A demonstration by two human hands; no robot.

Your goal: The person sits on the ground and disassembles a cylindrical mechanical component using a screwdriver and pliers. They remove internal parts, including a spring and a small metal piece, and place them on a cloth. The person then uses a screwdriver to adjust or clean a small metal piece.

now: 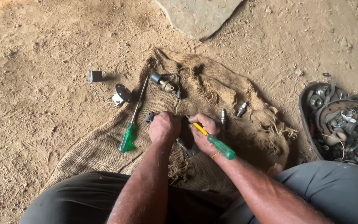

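Head view: the left hand (164, 126) is closed in a fist over a small dark metal part (186, 146), which is pinned against the burlap sack (228, 89); only the lower edge of the part shows between the wrists. The right hand (204, 132) is wrapped around a screwdriver with yellow shank and green handle (216, 143); its tip is hidden between the two hands, so the seat of the blade cannot be told. A small dark piece (149, 117) lies just beside the left knuckles.

Judgement on technique: the part is best kept braced flat on the sack, with the blade held in line with the fastener and pressed in firmly while turning, as slippage toward the holding fingers looks the main risk.

Further out on the sack, a second long screwdriver with green handle (131, 120) lies to the left, untouched. A coil with a lead (165, 81) lies above it; two spark plugs (233, 112) lie to the right. A black disc-shaped part (122, 93) and a grey block on a wire (95, 79) rest at the sack's edge and on the dirt. A tray of assorted metal parts (307, 120) sits well apart at far right
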